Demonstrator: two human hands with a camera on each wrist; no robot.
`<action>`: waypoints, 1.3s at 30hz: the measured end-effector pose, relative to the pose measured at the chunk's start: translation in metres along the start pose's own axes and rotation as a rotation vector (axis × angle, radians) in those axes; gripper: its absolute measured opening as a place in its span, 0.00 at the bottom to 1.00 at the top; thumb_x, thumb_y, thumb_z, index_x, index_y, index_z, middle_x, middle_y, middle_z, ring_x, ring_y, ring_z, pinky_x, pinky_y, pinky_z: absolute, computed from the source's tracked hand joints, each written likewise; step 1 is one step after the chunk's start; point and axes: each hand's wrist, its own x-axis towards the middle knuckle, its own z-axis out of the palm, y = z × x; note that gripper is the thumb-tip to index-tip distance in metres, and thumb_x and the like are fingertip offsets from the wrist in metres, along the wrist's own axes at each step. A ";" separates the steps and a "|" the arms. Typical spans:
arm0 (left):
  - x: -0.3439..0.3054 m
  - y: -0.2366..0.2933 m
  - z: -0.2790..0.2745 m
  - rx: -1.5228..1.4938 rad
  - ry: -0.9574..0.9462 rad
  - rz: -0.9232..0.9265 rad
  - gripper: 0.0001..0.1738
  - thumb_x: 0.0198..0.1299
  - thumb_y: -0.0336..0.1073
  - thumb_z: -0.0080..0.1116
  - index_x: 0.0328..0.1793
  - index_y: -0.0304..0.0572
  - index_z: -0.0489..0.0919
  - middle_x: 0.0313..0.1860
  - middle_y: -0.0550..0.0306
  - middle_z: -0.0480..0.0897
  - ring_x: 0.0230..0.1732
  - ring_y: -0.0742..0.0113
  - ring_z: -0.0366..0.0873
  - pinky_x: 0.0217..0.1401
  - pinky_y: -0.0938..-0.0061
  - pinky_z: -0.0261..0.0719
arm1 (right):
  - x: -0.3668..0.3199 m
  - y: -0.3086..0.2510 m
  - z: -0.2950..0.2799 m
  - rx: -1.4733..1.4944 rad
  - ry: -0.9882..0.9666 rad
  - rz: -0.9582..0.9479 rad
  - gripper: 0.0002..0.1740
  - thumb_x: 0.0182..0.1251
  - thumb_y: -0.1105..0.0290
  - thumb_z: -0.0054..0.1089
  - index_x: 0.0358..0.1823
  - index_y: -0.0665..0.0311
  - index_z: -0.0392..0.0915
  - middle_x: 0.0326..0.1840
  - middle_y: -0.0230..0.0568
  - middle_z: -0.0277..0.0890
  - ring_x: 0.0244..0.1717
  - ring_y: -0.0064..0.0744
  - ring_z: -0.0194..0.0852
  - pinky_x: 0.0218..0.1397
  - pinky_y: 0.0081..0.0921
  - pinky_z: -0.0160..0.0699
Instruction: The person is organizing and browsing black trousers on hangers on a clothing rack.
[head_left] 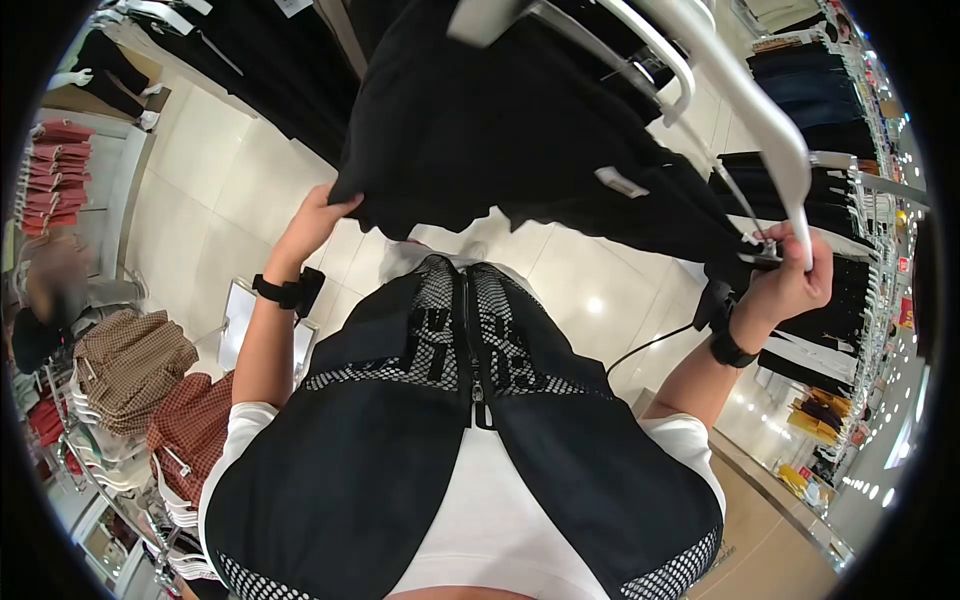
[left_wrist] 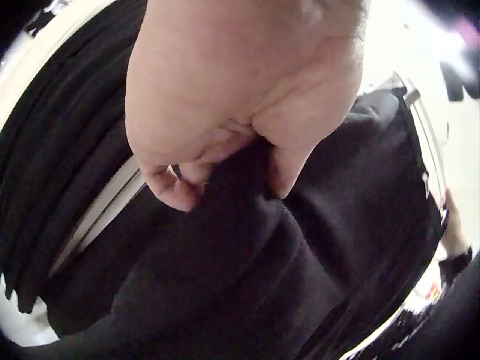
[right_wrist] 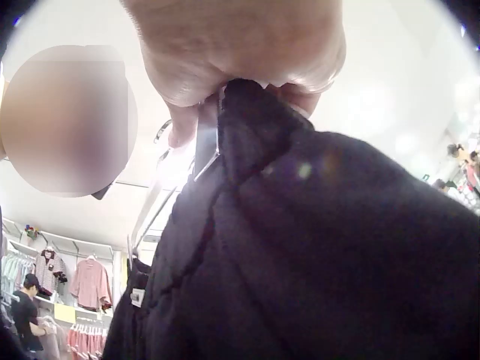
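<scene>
A black garment is stretched out in front of me between both hands, with a small white label on it. My left hand pinches its left lower corner; up close in the left wrist view, thumb and fingers bunch the cloth. On the other side my right hand grips the garment's corner beside a metal hanger clip. A white hanger crosses over that hand. Cloth gathers under the right fingers in the right wrist view, where the metal hanger bar runs alongside.
Black clothes hang on a rack at upper left. More hanging garments line the right side. Checked clothes fill a rail at lower left, near a blurred person. Another person stands by far shelves.
</scene>
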 end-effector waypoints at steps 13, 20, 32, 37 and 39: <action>0.012 0.019 -0.073 0.035 -0.061 0.014 0.21 0.72 0.40 0.55 0.55 0.24 0.81 0.49 0.54 0.86 0.51 0.70 0.81 0.57 0.72 0.78 | -0.014 -0.071 0.094 -0.157 -0.037 -0.110 0.22 0.53 0.57 0.81 0.25 0.67 0.79 0.22 0.38 0.78 0.22 0.26 0.71 0.27 0.21 0.66; 0.048 0.019 -0.099 -0.206 -0.103 0.206 0.22 0.72 0.37 0.55 0.66 0.28 0.73 0.58 0.56 0.82 0.59 0.70 0.77 0.66 0.73 0.72 | -0.004 -0.099 0.150 -0.167 0.071 0.164 0.12 0.53 0.72 0.80 0.28 0.68 0.81 0.21 0.29 0.77 0.23 0.14 0.69 0.27 0.15 0.62; 0.085 -0.005 -0.127 0.068 -0.212 0.067 0.17 0.72 0.39 0.56 0.57 0.33 0.79 0.42 0.63 0.81 0.38 0.75 0.75 0.40 0.77 0.75 | -0.010 -0.072 0.191 -0.321 -0.010 0.330 0.12 0.55 0.70 0.80 0.28 0.70 0.83 0.18 0.27 0.74 0.22 0.14 0.64 0.26 0.18 0.63; 0.096 -0.018 -0.120 -0.001 -0.157 0.097 0.17 0.72 0.40 0.56 0.58 0.34 0.78 0.38 0.64 0.80 0.35 0.76 0.73 0.36 0.78 0.72 | 0.008 -0.081 0.198 -0.364 -0.058 0.302 0.14 0.55 0.68 0.80 0.30 0.70 0.83 0.18 0.31 0.75 0.22 0.15 0.64 0.27 0.19 0.64; 0.101 -0.017 -0.117 0.027 -0.167 0.091 0.19 0.71 0.41 0.57 0.59 0.32 0.77 0.38 0.64 0.79 0.35 0.76 0.73 0.38 0.79 0.72 | 0.010 -0.083 0.198 -0.366 -0.077 0.313 0.14 0.55 0.68 0.80 0.30 0.70 0.83 0.19 0.31 0.75 0.22 0.16 0.64 0.27 0.19 0.65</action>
